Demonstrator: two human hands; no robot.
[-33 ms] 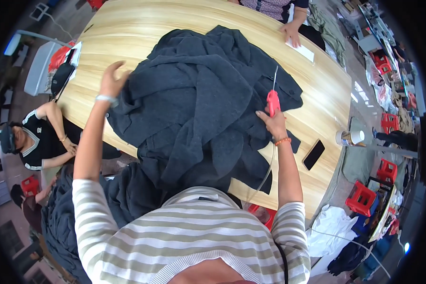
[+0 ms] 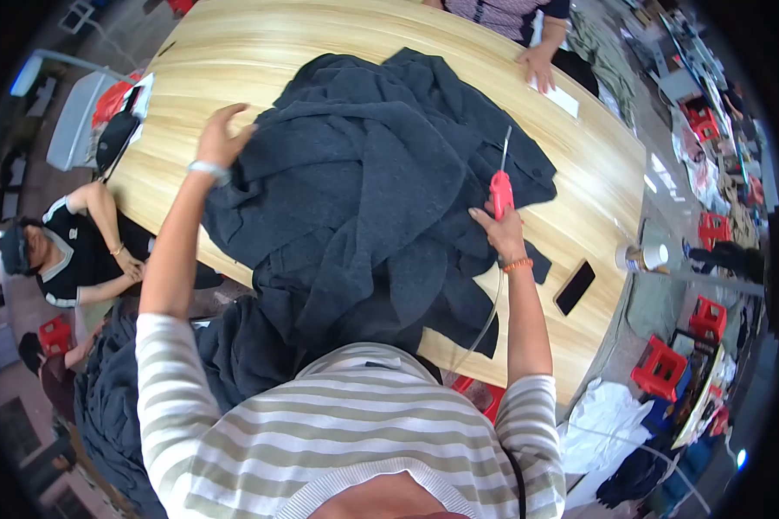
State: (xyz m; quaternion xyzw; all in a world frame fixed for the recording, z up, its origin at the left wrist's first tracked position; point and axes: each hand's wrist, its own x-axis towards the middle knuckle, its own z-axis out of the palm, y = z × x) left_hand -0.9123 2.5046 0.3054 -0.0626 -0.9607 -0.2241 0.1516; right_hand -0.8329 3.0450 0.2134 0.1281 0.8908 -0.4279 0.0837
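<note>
The right hand (image 2: pixel 505 228) is wrapped around a red air blow gun (image 2: pixel 501 192); the left hand (image 2: pixel 220 145), fingers apart, is beside dark garments (image 2: pixel 355 182) heaped on the table (image 2: pixel 225 52), contact unclear. They look soft, limp, fairly heavy, best gripped by a thick fold. The white cup's (image 2: pixel 656 256) contents are hidden.

Dark cloth (image 2: pixel 355 182) (rumpled), red-handled tool (image 2: pixel 499 186).

The wooden table (image 2: pixel 190 95) was brightly and evenly lit, and only soft shading was seen in the dark cloth (image 2: pixel 355 190). White glare was cast on the floor (image 2: pixel 664 181) at right. Toward the rim, shapes were bent and blurred; corners were blackened.
</note>
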